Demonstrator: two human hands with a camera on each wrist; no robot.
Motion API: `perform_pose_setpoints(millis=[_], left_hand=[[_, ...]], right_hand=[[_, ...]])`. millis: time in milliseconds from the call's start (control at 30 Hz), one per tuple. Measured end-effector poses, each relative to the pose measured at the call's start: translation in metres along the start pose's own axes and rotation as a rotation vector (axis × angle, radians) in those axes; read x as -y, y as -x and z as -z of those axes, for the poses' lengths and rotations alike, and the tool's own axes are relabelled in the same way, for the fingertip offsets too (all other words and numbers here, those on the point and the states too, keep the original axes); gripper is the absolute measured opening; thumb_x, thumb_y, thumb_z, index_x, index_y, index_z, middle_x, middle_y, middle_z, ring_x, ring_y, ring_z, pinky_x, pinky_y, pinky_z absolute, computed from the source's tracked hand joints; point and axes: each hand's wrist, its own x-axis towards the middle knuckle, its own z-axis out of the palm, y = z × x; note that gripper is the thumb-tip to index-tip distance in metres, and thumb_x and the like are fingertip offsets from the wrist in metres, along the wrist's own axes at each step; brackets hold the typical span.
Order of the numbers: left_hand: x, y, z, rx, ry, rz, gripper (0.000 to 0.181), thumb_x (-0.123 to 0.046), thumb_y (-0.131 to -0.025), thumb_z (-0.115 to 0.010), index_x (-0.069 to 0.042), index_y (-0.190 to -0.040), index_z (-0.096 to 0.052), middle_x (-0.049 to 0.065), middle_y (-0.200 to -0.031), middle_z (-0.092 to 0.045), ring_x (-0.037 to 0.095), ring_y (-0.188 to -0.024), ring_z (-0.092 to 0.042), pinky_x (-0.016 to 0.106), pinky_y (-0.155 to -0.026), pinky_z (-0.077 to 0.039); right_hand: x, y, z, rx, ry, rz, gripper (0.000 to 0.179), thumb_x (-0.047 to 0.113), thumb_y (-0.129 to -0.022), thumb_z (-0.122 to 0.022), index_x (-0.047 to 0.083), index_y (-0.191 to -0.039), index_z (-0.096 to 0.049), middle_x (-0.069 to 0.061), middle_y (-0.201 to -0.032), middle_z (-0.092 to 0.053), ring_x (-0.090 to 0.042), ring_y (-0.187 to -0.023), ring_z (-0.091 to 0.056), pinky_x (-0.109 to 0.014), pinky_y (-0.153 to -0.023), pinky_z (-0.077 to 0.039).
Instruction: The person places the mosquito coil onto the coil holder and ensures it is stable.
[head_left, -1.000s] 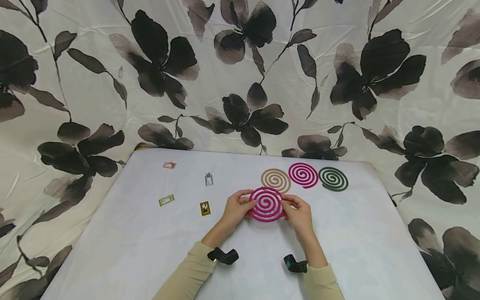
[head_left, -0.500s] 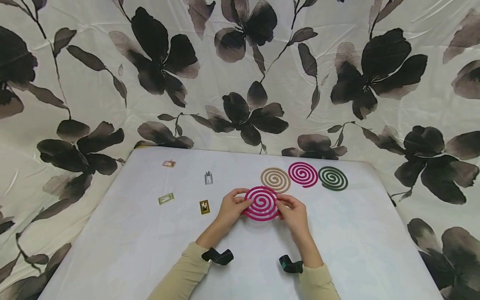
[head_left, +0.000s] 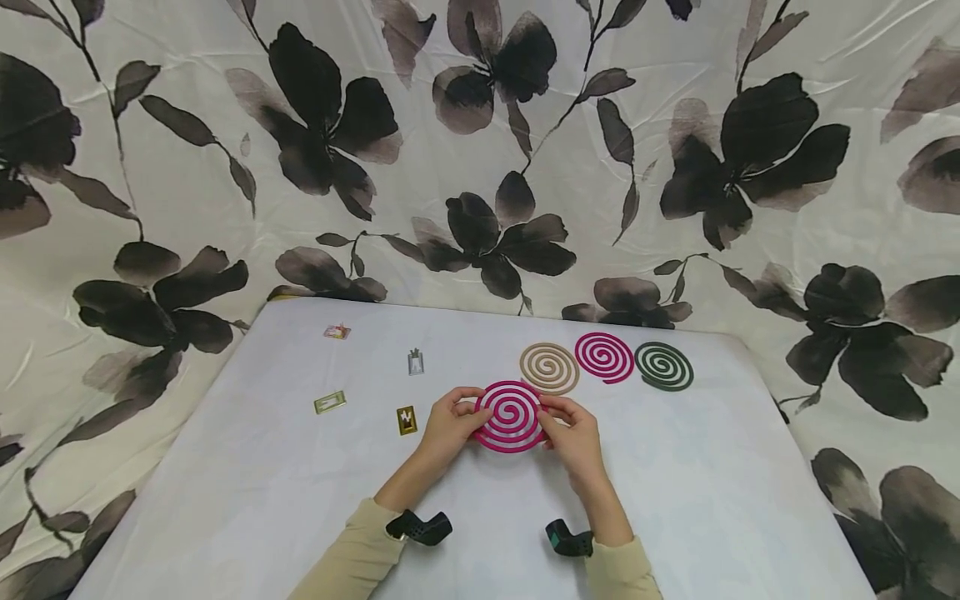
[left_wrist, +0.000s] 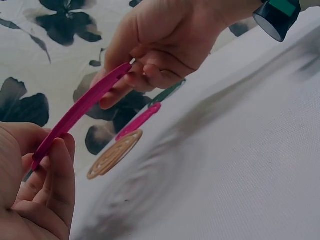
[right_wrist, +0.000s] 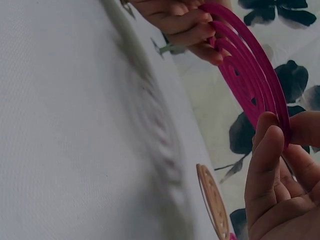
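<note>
A pink mosquito coil [head_left: 510,412] is held off the white table by both hands, in front of the tan coil. My left hand [head_left: 448,429] pinches its left edge between thumb and fingers, and my right hand [head_left: 576,437] pinches the right edge. Seen from the left wrist, the raised coil [left_wrist: 80,109] appears nearly edge-on and tilted, its shadow falling on the cloth below. A small dark tip shows beneath its lower end there; I cannot tell what it is. From the right wrist, the coil's rings [right_wrist: 274,85] show at a slant.
At the back right lie a tan coil [head_left: 550,367], another pink coil [head_left: 604,357] and a dark green coil [head_left: 663,365] in a row. Left of my hands are small flat pieces: reddish [head_left: 337,332], silver [head_left: 416,362], greenish [head_left: 330,402] and gold [head_left: 407,421]. A floral cloth [head_left: 525,142] hangs behind.
Both hands have shifted a little to the left across the table, carrying the pink coil between them. Their pinch on it looks the same. The coils and small pieces lying on the table stay put.
</note>
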Motion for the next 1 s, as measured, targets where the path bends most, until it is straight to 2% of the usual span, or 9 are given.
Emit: perform_pose_setpoints(millis=[200,433,533,667,733,900,1000], left_hand=[[-0.002,0.003,0.006,-0.033,-0.015,-0.013,0.038,-0.007,-0.086,-0.074,0.0,-0.119,-0.058,0.008,-0.082,-0.069,0.013,-0.071,-0.064,0.026,-0.057,-0.054],[-0.002,0.005,0.015,-0.051,0.013,0.001,0.036,-0.005,-0.085,-0.074,-0.002,-0.118,-0.059,0.01,-0.084,-0.07,0.016,-0.074,-0.065,0.026,-0.06,-0.054],[-0.004,0.006,0.018,-0.057,0.018,0.001,0.037,-0.004,-0.085,-0.074,0.0,-0.118,-0.058,0.011,-0.085,-0.07,0.015,-0.074,-0.066,0.026,-0.06,-0.054],[-0.007,0.01,0.023,-0.07,0.023,0.015,0.037,-0.002,-0.086,-0.073,0.001,-0.12,-0.058,0.01,-0.084,-0.069,0.014,-0.074,-0.065,0.025,-0.06,-0.054],[-0.014,0.015,0.025,-0.07,0.017,0.026,0.038,-0.001,-0.086,-0.072,0.003,-0.121,-0.057,0.01,-0.084,-0.069,0.014,-0.073,-0.064,0.025,-0.06,-0.053],[-0.013,0.018,0.031,-0.091,0.01,0.012,0.035,-0.002,-0.086,-0.071,0.001,-0.119,-0.058,0.011,-0.084,-0.069,0.015,-0.074,-0.064,0.025,-0.06,-0.053],[-0.006,0.017,0.036,-0.102,0.013,-0.003,0.034,-0.004,-0.087,-0.072,-0.001,-0.119,-0.059,0.01,-0.083,-0.068,0.016,-0.074,-0.065,0.025,-0.059,-0.054]], right_hand=[[0.006,0.002,-0.007,0.039,-0.017,-0.026,0.028,0.002,-0.089,-0.069,-0.002,-0.117,-0.065,-0.016,-0.103,-0.064,-0.012,-0.061,-0.055,-0.025,-0.05,-0.05],[0.033,0.014,-0.017,0.085,-0.012,-0.007,0.027,-0.004,-0.089,-0.065,-0.008,-0.116,-0.063,-0.022,-0.102,-0.062,-0.015,-0.06,-0.056,-0.026,-0.05,-0.05],[0.037,0.016,-0.021,0.087,-0.017,0.003,0.026,-0.005,-0.089,-0.065,-0.008,-0.114,-0.063,-0.021,-0.101,-0.063,-0.016,-0.06,-0.055,-0.025,-0.049,-0.049],[0.036,0.014,-0.026,0.098,-0.025,0.018,0.024,-0.004,-0.088,-0.065,-0.008,-0.112,-0.064,-0.018,-0.099,-0.064,-0.016,-0.059,-0.055,-0.025,-0.048,-0.049],[0.035,0.014,-0.029,0.106,-0.022,0.013,0.024,-0.004,-0.088,-0.066,-0.007,-0.112,-0.065,-0.018,-0.099,-0.065,-0.016,-0.058,-0.055,-0.025,-0.048,-0.049],[0.021,0.006,-0.036,0.107,-0.01,0.002,0.025,-0.002,-0.088,-0.067,-0.005,-0.113,-0.066,-0.017,-0.099,-0.065,-0.015,-0.057,-0.055,-0.025,-0.048,-0.049],[0.009,0.0,-0.04,0.097,-0.011,0.002,0.025,0.001,-0.088,-0.069,-0.002,-0.113,-0.067,-0.013,-0.097,-0.065,-0.015,-0.056,-0.055,-0.025,-0.047,-0.049]])
